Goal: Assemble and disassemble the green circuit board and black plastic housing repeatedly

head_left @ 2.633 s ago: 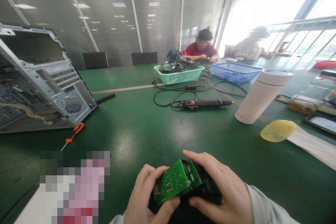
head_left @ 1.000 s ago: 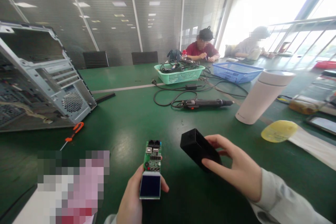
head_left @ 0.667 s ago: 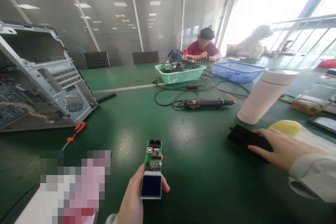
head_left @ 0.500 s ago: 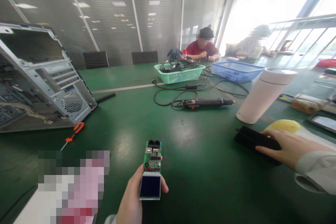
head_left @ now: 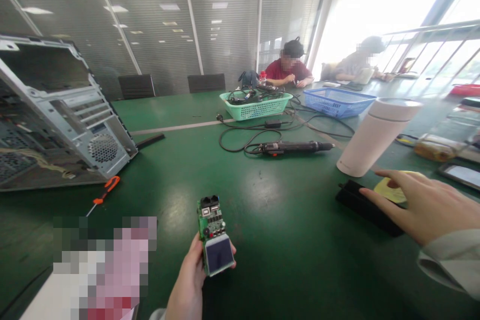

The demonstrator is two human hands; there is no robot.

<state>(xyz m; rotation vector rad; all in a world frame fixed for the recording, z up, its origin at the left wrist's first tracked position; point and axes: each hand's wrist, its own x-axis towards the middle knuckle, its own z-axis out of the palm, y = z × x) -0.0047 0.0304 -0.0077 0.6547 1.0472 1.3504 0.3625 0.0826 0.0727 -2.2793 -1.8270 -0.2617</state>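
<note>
Pinched between thumb and fingers, the green circuit board [head_left: 213,235] with its small display stands up from the left hand [head_left: 187,290] low over the green table [head_left: 262,195]; it now leans slightly left, where half a second ago it stood straight. Off to the right, the right hand [head_left: 423,205] has let go of the black casing [head_left: 367,207]: its fingers are spread and lifted, fingertips just above the casing's far end. That casing lies flat on the table, just in front of the white tumbler [head_left: 375,135] and beside a yellow lid [head_left: 393,191].
</note>
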